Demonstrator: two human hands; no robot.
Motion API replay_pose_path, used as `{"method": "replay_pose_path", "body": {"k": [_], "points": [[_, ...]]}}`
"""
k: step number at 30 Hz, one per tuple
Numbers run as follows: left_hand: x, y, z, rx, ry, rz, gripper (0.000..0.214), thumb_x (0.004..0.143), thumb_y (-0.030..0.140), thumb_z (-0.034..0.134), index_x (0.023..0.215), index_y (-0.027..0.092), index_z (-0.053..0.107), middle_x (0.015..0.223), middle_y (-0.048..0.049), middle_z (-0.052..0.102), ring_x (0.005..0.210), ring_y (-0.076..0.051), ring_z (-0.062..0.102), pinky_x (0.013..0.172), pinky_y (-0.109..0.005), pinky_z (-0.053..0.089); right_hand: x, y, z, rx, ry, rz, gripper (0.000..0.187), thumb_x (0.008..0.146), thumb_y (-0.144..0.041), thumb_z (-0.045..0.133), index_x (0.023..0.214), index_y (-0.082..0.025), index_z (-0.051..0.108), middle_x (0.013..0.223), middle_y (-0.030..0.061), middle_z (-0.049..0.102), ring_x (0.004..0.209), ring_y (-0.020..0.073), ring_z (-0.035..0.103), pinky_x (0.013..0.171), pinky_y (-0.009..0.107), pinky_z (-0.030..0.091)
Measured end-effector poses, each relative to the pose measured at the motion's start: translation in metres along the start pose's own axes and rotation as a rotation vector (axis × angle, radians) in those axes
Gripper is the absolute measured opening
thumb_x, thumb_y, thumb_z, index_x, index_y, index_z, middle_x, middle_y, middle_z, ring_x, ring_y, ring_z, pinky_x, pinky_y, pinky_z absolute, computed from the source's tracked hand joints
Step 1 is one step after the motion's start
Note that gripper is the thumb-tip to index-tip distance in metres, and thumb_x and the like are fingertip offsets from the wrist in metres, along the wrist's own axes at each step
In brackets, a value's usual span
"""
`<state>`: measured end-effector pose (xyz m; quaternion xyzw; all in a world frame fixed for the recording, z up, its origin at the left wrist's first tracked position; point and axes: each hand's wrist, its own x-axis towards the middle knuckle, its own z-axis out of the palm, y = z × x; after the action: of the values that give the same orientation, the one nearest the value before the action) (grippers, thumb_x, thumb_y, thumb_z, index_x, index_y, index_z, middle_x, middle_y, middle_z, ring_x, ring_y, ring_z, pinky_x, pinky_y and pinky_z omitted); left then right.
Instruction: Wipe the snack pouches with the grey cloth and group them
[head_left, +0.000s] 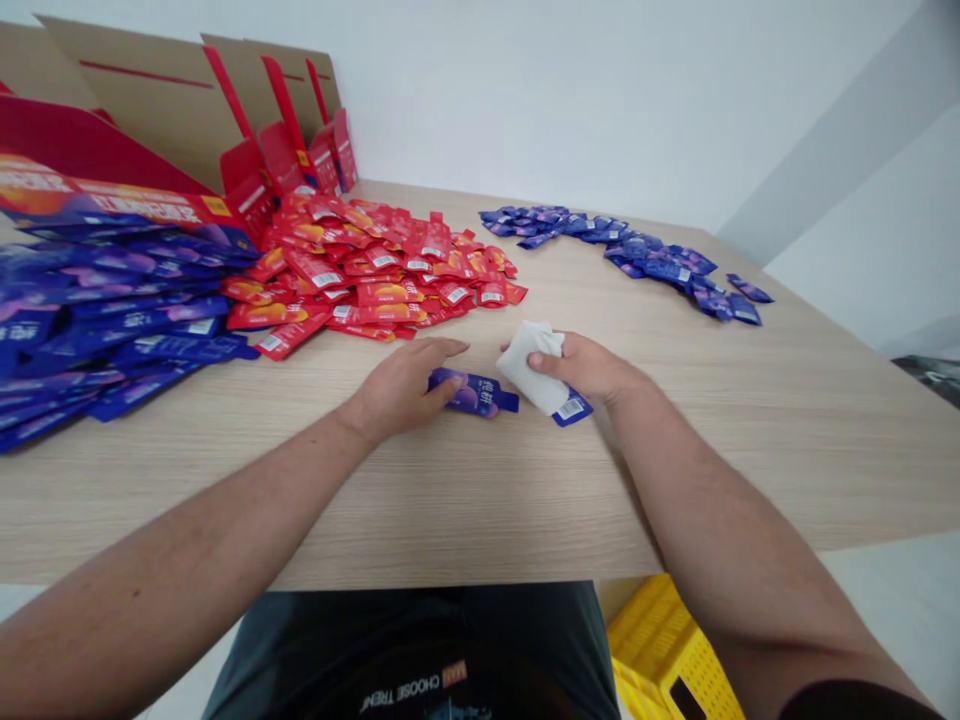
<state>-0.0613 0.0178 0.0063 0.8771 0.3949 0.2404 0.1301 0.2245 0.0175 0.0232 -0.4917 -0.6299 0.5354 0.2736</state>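
Observation:
My right hand [581,365] grips a folded white tissue [532,375], its thumb pressed on top. From under the tissue pokes the end of a blue sachet [572,408] with a barcode label. My left hand [409,385] has its thumb over the left end of another blue sachet [476,394], which is printed with pale lettering and low over the table. Its index finger stretches out beyond the sachet; the other fingers are hidden. Just beyond my left hand spreads a heap of red sachets [382,265].
Many blue sachets [112,310] pile up at the left, by red-and-blue cartons [165,200] with brown insides. More blue sachets [652,257] lie in a curved row toward the table's [787,420] back right. A yellow crate [667,650] stands below the front edge.

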Motion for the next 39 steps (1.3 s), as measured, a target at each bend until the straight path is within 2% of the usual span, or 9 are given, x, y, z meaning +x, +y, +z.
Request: {"method": "replay_pose_path", "body": {"k": [5, 10, 15, 18, 24, 29, 33, 35, 39], "points": [[0.002, 0.010, 0.004, 0.118, -0.229, 0.113, 0.068, 0.089, 0.047, 0.058, 0.149, 0.019, 0.048, 0.142, -0.0136, 0.061, 0.132, -0.031, 0.055, 0.113, -0.044, 0.041, -0.002, 0.002, 0.000, 0.132, 0.068, 0.024, 0.060, 0.066, -0.066, 0.081, 0.100, -0.019, 0.069, 0.088, 0.0073, 0.077, 0.074, 0.0228, 0.068, 0.065, 0.031, 0.053], [-0.004, 0.017, -0.008, 0.290, -0.203, 0.054, 0.067, 0.086, 0.048, 0.059, 0.146, 0.019, 0.053, 0.129, -0.0158, 0.066, 0.120, -0.035, 0.059, 0.104, -0.048, 0.044, -0.006, -0.006, 0.012, 0.099, -0.110, 0.137, 0.056, 0.062, -0.064, 0.083, 0.095, -0.021, 0.071, 0.084, 0.0048, 0.076, 0.069, 0.0198, 0.066, 0.060, 0.028, 0.051], [-0.005, 0.010, -0.010, 0.294, -0.288, -0.068, 0.077, 0.076, 0.057, 0.068, 0.143, 0.021, 0.057, 0.125, -0.0159, 0.066, 0.115, -0.036, 0.061, 0.097, -0.045, 0.048, -0.012, -0.011, 0.003, 0.042, -0.144, 0.188, 0.046, 0.063, -0.058, 0.084, 0.086, -0.021, 0.070, 0.073, 0.0015, 0.073, 0.059, 0.0156, 0.062, 0.052, 0.024, 0.047], [-0.002, 0.008, -0.008, 0.181, -0.307, -0.167, 0.082, 0.070, 0.056, 0.074, 0.141, 0.018, 0.058, 0.128, -0.0157, 0.066, 0.115, -0.032, 0.062, 0.095, -0.039, 0.049, -0.015, -0.009, -0.012, -0.049, -0.046, 0.211, 0.038, 0.067, -0.053, 0.084, 0.083, -0.021, 0.069, 0.067, 0.0006, 0.071, 0.053, 0.0140, 0.058, 0.047, 0.023, 0.043], [0.003, 0.018, -0.017, -0.002, -0.326, -0.403, 0.027, 0.083, 0.044, 0.062, 0.091, 0.020, 0.071, 0.080, -0.0040, 0.070, 0.074, -0.020, 0.063, 0.064, -0.029, 0.042, -0.008, 0.000, -0.028, -0.091, 0.302, 0.176, 0.024, 0.079, -0.043, 0.077, 0.085, -0.021, 0.069, 0.077, 0.0035, 0.075, 0.063, 0.0171, 0.064, 0.055, 0.026, 0.050], [0.001, 0.022, -0.015, -0.203, -0.152, -0.542, 0.015, 0.087, 0.032, 0.055, 0.081, 0.020, 0.062, 0.069, -0.0008, 0.065, 0.062, -0.016, 0.057, 0.059, -0.028, 0.038, 0.003, 0.000, -0.001, -0.051, 0.284, -0.009, 0.031, 0.084, -0.049, 0.070, 0.097, -0.022, 0.070, 0.089, 0.0046, 0.076, 0.072, 0.0203, 0.068, 0.063, 0.031, 0.052], [-0.003, 0.022, 0.002, -0.525, -0.016, -0.635, 0.016, 0.087, 0.037, 0.055, 0.083, 0.021, 0.057, 0.063, 0.0016, 0.059, 0.052, -0.014, 0.050, 0.052, -0.027, 0.035, 0.000, -0.015, 0.038, -0.226, 0.256, -0.148, 0.036, 0.087, -0.053, 0.063, 0.103, -0.021, 0.068, 0.096, 0.0062, 0.076, 0.080, 0.0234, 0.069, 0.068, 0.034, 0.053], [-0.006, 0.022, 0.010, -0.705, -0.005, -0.604, 0.016, 0.083, 0.037, 0.059, 0.082, 0.021, 0.056, 0.064, 0.0025, 0.057, 0.053, -0.013, 0.049, 0.051, -0.026, 0.035, -0.002, -0.021, 0.054, -0.397, 0.216, -0.236, 0.034, 0.087, -0.050, 0.062, 0.104, -0.020, 0.068, 0.097, 0.0072, 0.076, 0.085, 0.0247, 0.069, 0.074, 0.036, 0.052], [-0.010, 0.023, 0.016, -0.919, -0.016, -0.469, 0.017, 0.075, 0.032, 0.064, 0.072, 0.019, 0.053, 0.065, 0.0034, 0.054, 0.058, -0.011, 0.047, 0.055, -0.024, 0.038, -0.003, -0.024, 0.066, -0.585, 0.365, -0.305, 0.036, 0.088, -0.048, 0.059, 0.105, -0.018, 0.068, 0.101, 0.0109, 0.074, 0.091, 0.0268, 0.067, 0.080, 0.039, 0.050]]}}
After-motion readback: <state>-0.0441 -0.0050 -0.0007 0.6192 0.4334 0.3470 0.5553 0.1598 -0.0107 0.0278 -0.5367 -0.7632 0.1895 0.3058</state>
